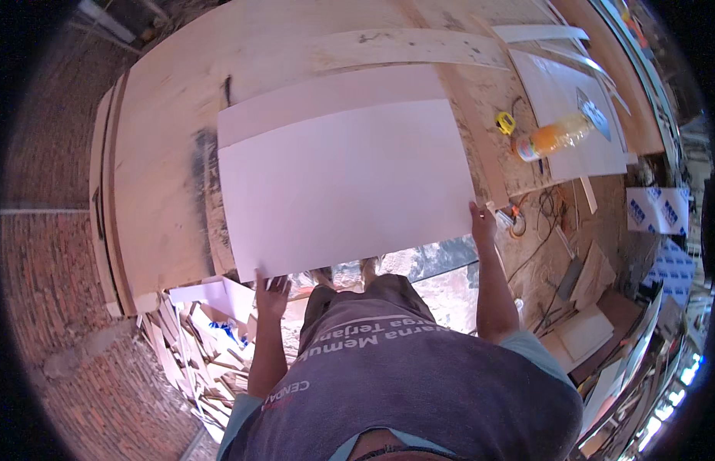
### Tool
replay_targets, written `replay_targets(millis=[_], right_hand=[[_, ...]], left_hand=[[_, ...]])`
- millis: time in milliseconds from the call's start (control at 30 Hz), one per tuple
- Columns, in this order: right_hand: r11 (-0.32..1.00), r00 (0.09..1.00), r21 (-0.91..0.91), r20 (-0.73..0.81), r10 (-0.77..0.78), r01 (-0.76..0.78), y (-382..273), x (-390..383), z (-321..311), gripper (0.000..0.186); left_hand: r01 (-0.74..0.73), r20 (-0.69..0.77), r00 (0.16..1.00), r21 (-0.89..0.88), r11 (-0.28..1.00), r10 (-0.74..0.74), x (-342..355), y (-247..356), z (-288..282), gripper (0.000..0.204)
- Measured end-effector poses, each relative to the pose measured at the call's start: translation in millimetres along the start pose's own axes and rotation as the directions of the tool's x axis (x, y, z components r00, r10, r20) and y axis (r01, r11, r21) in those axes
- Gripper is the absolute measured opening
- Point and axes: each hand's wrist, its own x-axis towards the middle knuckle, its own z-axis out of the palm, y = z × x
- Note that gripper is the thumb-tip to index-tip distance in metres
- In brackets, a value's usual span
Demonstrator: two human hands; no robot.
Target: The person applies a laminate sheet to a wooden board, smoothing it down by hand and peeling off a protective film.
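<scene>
A large white flat panel [346, 184] lies in front of me, its near edge reaching past the workbench edge toward my body. Beneath it, another pale sheet [334, 96] shows as a strip along the far side. At the panel's near left corner is my left hand [271, 293], thumb at the edge and fingers partly under it. My right hand [483, 224] is closed around the near right corner, with the thumb on top. Both hands hold the same panel. The undersides of the fingers are hidden.
The wooden workbench [157, 177] spreads under the panel. On its right are a yellow tape measure [505, 123], an orange-filled bottle [553, 138] and another white sheet [573, 92]. Wood offcuts [192, 346] pile at lower left. Cables [553, 207] and boards [580, 334] lie at right.
</scene>
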Motion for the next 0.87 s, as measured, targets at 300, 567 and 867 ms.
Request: replay_targets(millis=[300, 567, 867], right_hand=[[0.974, 0.943, 0.222, 0.312, -0.115, 0.045, 118, -95, 24, 0.051], [0.75, 0.698, 0.215, 0.585, 0.414, -0.625, 58, -279, -16, 0.06], [0.803, 0.441, 0.046, 0.853, 0.278, -0.595, 47, -303, -33, 0.071]], left_hand=[[0.258, 0.367, 0.888, 0.103, 0.961, -0.278, 10, -18, -31, 0.04], [0.407, 0.377, 0.816, 0.165, 0.898, -0.439, -28, -39, -78, 0.031], [0.461, 0.448, 0.738, 0.21, 0.862, -0.504, -43, -112, -106, 0.042]])
